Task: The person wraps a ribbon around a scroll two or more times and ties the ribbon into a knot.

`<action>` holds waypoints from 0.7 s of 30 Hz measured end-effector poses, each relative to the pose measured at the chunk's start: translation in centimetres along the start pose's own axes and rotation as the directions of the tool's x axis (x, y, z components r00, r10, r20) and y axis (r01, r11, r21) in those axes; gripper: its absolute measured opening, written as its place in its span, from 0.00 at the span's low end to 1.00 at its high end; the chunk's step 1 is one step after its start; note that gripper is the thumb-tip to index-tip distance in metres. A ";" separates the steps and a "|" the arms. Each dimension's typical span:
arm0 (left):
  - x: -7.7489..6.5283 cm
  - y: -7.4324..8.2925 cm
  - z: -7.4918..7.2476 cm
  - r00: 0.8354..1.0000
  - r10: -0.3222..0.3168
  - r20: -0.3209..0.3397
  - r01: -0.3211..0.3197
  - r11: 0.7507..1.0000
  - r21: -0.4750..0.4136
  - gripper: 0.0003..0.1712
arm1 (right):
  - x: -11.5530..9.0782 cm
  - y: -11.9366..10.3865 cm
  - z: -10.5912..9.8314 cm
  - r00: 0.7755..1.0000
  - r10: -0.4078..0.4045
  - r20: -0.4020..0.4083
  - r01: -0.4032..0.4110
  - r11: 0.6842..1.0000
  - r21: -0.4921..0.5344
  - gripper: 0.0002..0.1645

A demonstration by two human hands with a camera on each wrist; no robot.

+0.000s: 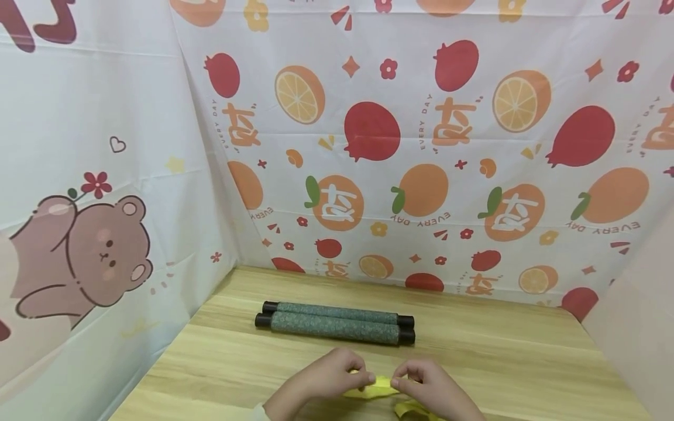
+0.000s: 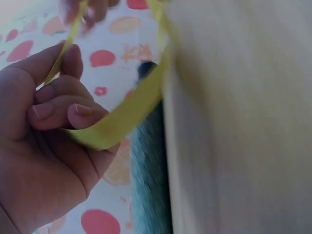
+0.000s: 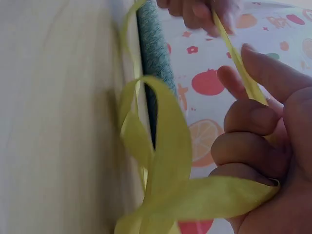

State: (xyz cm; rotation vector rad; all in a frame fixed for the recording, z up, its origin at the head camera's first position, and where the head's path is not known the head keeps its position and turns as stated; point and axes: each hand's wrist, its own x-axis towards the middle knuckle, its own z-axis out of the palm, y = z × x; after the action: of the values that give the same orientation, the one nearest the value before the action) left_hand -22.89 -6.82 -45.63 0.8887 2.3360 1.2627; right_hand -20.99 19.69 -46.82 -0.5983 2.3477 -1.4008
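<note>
A yellow ribbon (image 1: 380, 387) stretches between both hands, low over the table near its front. My left hand (image 1: 339, 374) pinches it between thumb and forefinger, and in the left wrist view a loose length of ribbon (image 2: 117, 124) comes out under the curled fingers. My right hand (image 1: 430, 387) grips the ribbon a short way to the right, its fingers curled round it. Below that hand the slack ribbon (image 3: 168, 131) falls in loops onto the table. Behind the hands lie two green patterned scrolls (image 1: 337, 327) with black ends, side by side.
The wooden table (image 1: 237, 362) is pale with a light grain. A fruit-printed cloth (image 1: 368, 193) hangs along its back edge. On the left hangs a white cloth with a bear print (image 1: 105, 257); a plain pale surface (image 1: 637, 327) borders the right.
</note>
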 end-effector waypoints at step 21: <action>-11.4 -5.7 -15.3 0.978 -0.135 -0.156 0.172 0.951 0.255 0.21 | -8.5 6.8 -9.9 0.997 0.056 -0.061 -0.068 0.973 -0.222 0.21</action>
State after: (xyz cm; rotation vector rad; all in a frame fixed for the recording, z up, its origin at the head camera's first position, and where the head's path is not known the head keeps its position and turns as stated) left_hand -24.92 -26.27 -41.99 0.6973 2.6732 0.9889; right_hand -19.78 34.31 -47.71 -0.5462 2.5661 -1.1475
